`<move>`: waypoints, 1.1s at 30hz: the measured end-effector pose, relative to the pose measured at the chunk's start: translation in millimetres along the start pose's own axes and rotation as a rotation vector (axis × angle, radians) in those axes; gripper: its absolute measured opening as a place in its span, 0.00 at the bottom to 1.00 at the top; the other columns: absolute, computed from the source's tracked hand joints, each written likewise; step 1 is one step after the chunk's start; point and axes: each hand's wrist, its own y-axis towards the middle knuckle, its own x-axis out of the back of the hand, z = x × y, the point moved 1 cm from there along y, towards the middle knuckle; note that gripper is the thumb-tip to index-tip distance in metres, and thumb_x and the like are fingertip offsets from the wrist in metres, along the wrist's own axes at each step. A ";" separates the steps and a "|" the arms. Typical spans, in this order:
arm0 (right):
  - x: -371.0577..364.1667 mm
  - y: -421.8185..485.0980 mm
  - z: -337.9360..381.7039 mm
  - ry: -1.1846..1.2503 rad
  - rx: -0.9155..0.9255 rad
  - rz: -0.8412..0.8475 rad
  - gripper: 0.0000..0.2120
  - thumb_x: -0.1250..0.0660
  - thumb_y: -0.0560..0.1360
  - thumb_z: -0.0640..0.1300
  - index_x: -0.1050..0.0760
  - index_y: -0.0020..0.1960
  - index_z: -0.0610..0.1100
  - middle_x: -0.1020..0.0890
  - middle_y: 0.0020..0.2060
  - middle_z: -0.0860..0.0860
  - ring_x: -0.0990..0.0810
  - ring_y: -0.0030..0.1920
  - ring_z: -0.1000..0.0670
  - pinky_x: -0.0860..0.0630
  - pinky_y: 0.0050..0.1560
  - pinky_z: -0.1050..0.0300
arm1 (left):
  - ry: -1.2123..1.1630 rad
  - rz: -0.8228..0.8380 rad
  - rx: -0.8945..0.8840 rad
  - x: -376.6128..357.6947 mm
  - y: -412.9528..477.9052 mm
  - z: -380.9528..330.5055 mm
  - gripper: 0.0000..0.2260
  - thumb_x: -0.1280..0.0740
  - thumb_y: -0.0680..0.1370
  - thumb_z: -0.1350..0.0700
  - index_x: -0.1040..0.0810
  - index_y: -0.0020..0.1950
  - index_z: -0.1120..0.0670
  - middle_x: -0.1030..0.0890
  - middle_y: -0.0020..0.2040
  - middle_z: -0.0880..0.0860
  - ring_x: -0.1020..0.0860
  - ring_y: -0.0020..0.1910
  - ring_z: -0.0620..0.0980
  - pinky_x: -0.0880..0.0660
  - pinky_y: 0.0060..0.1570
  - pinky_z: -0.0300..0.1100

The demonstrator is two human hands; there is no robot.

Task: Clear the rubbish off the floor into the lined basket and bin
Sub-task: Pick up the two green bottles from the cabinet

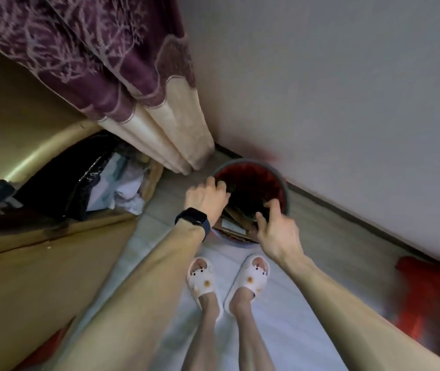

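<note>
A round bin [283,183] with a grey rim and a red liner stands on the floor against the wall, just ahead of my slippered feet. Brown cardboard scraps [233,226] stick up inside it on the near side. My left hand [206,195], a dark watch on its wrist, curls its fingers over the bin's left rim onto a dark piece of rubbish [243,199] in the bin's mouth. My right hand [275,228] pinches the same dark piece at the near right. To the left stands the basket [152,180], lined with a black bag and holding white crumpled paper.
A purple and cream curtain [160,121] hangs to the floor between the basket and the bin. A brown piece of furniture [26,277] fills the left side. Something red and blurred [427,290] lies by the wall at the right. Pale floor runs under my feet.
</note>
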 end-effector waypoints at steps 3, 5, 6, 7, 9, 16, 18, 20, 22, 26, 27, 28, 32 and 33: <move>-24.8 11.2 -2.8 -0.016 0.026 0.042 0.12 0.42 0.82 0.49 0.37 0.62 0.47 0.19 0.48 0.42 0.20 0.46 0.36 0.25 0.44 0.47 | 0.000 0.055 -0.032 -20.9 10.9 6.0 0.18 0.45 0.83 0.46 0.30 0.67 0.56 0.27 0.62 0.58 0.23 0.54 0.61 0.32 0.41 0.48; -40.0 22.4 -7.0 -0.036 0.021 0.062 0.13 0.42 0.82 0.49 0.36 0.64 0.45 0.20 0.51 0.40 0.21 0.48 0.35 0.25 0.45 0.46 | -0.008 0.121 -0.052 -37.2 19.3 8.8 0.18 0.43 0.83 0.47 0.31 0.70 0.55 0.28 0.63 0.58 0.24 0.58 0.61 0.28 0.47 0.50; -45.2 27.1 -7.8 -0.050 0.021 0.073 0.14 0.42 0.82 0.49 0.36 0.65 0.44 0.20 0.52 0.40 0.21 0.48 0.34 0.24 0.46 0.45 | -0.013 0.156 -0.056 -42.7 19.9 10.9 0.19 0.42 0.83 0.48 0.31 0.70 0.54 0.28 0.63 0.58 0.25 0.59 0.61 0.27 0.49 0.50; -50.8 31.9 -10.5 -0.065 0.018 0.085 0.15 0.42 0.82 0.49 0.36 0.66 0.44 0.20 0.52 0.39 0.21 0.48 0.34 0.24 0.46 0.45 | -0.016 0.185 -0.058 -50.4 21.0 12.9 0.19 0.42 0.82 0.48 0.32 0.71 0.54 0.28 0.63 0.58 0.25 0.60 0.60 0.27 0.51 0.51; -63.0 41.8 -17.0 -0.079 0.011 0.106 0.16 0.43 0.83 0.49 0.37 0.67 0.43 0.21 0.52 0.38 0.20 0.48 0.34 0.24 0.47 0.45 | -0.014 0.224 -0.047 -66.5 23.3 18.2 0.19 0.42 0.82 0.49 0.33 0.72 0.53 0.28 0.63 0.58 0.25 0.60 0.60 0.26 0.52 0.52; -123.9 63.9 -23.7 -0.182 0.064 0.178 0.16 0.46 0.83 0.50 0.39 0.69 0.46 0.20 0.52 0.40 0.24 0.54 0.37 0.31 0.42 0.48 | 0.040 0.238 -0.029 -114.6 30.4 28.6 0.19 0.39 0.81 0.50 0.34 0.72 0.52 0.26 0.63 0.55 0.26 0.62 0.57 0.30 0.57 0.51; -143.9 61.1 -22.6 -0.217 0.042 0.226 0.18 0.47 0.83 0.50 0.41 0.71 0.46 0.21 0.54 0.41 0.26 0.56 0.39 0.32 0.42 0.49 | 0.043 0.223 -0.026 -123.9 29.8 31.8 0.21 0.36 0.79 0.54 0.34 0.72 0.52 0.24 0.63 0.54 0.27 0.63 0.56 0.31 0.59 0.51; -158.4 61.1 -23.1 -0.196 0.003 0.232 0.19 0.48 0.84 0.50 0.43 0.73 0.47 0.22 0.57 0.41 0.27 0.58 0.39 0.29 0.45 0.48 | 0.020 0.207 -0.016 -131.3 30.7 40.6 0.23 0.35 0.78 0.56 0.34 0.72 0.51 0.24 0.63 0.52 0.28 0.64 0.55 0.31 0.59 0.51; -160.7 65.0 -24.9 -0.184 -0.012 0.222 0.21 0.47 0.83 0.50 0.45 0.75 0.48 0.23 0.59 0.41 0.27 0.58 0.39 0.27 0.50 0.48 | 0.028 0.210 -0.046 -135.5 29.2 48.5 0.26 0.37 0.79 0.55 0.39 0.76 0.50 0.26 0.67 0.52 0.30 0.65 0.56 0.30 0.60 0.52; -143.1 62.4 -21.1 -0.186 -0.034 0.381 0.37 0.37 0.77 0.52 0.53 0.80 0.50 0.25 0.61 0.40 0.25 0.59 0.37 0.25 0.59 0.47 | -0.005 0.331 -0.068 -130.8 10.4 51.5 0.34 0.35 0.78 0.54 0.48 0.80 0.50 0.35 0.73 0.51 0.33 0.68 0.57 0.31 0.63 0.53; -136.2 57.7 -17.2 -0.190 -0.036 0.405 0.40 0.36 0.76 0.51 0.55 0.81 0.50 0.25 0.62 0.40 0.24 0.60 0.36 0.26 0.60 0.46 | -0.020 0.343 -0.056 -126.3 4.0 49.1 0.32 0.35 0.77 0.54 0.45 0.79 0.50 0.35 0.73 0.51 0.32 0.68 0.57 0.31 0.62 0.53; -128.0 50.1 -12.8 -0.200 -0.030 0.409 0.40 0.37 0.75 0.50 0.54 0.81 0.50 0.25 0.63 0.40 0.24 0.60 0.36 0.26 0.61 0.46 | -0.040 0.349 -0.046 -118.2 -4.7 46.1 0.28 0.35 0.77 0.53 0.39 0.76 0.50 0.34 0.72 0.52 0.31 0.67 0.57 0.31 0.62 0.53; -91.4 4.1 8.3 -0.214 -0.011 0.347 0.28 0.40 0.78 0.46 0.40 0.76 0.47 0.24 0.64 0.39 0.25 0.61 0.36 0.28 0.60 0.49 | -0.022 0.374 -0.033 -83.6 -47.2 31.7 0.17 0.38 0.77 0.54 0.29 0.66 0.50 0.28 0.65 0.53 0.30 0.65 0.56 0.33 0.61 0.50; -77.1 -11.5 16.5 -0.215 0.000 0.328 0.24 0.40 0.78 0.46 0.36 0.74 0.46 0.23 0.63 0.40 0.25 0.61 0.37 0.29 0.59 0.50 | -0.030 0.369 -0.031 -70.5 -61.0 29.7 0.16 0.38 0.77 0.54 0.29 0.66 0.51 0.28 0.65 0.54 0.30 0.65 0.56 0.33 0.61 0.50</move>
